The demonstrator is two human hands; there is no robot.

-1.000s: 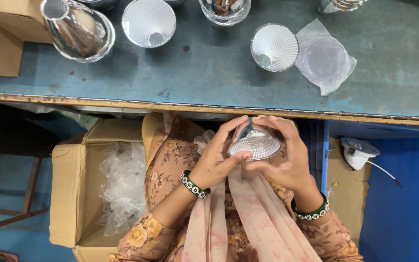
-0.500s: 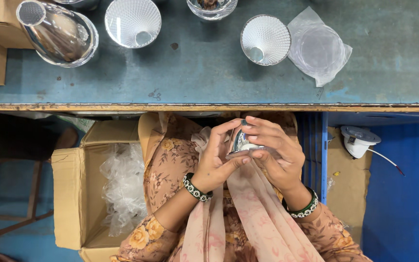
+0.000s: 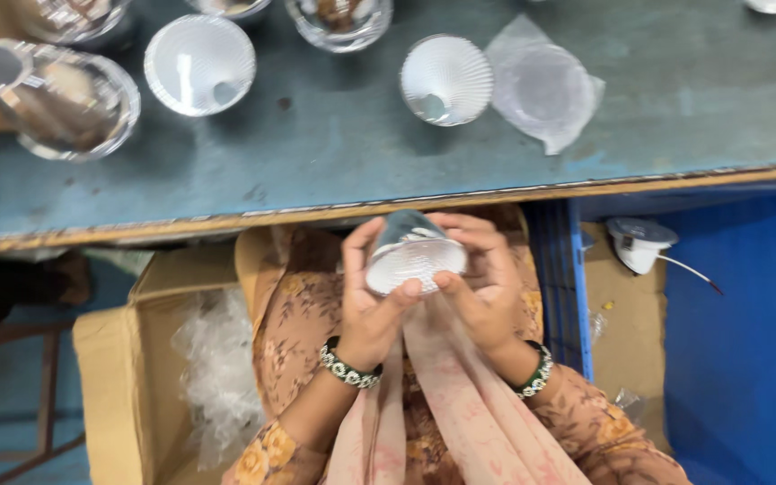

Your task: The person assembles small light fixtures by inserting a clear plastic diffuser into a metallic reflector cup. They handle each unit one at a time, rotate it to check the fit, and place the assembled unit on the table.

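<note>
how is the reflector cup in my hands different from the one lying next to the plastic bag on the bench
The held reflector is gripped by both the left hand and right hand over the lap, tilted on its side. The bench reflector rests free, mouth up, beside the plastic bag. Both are silvery ribbed cones.
</note>
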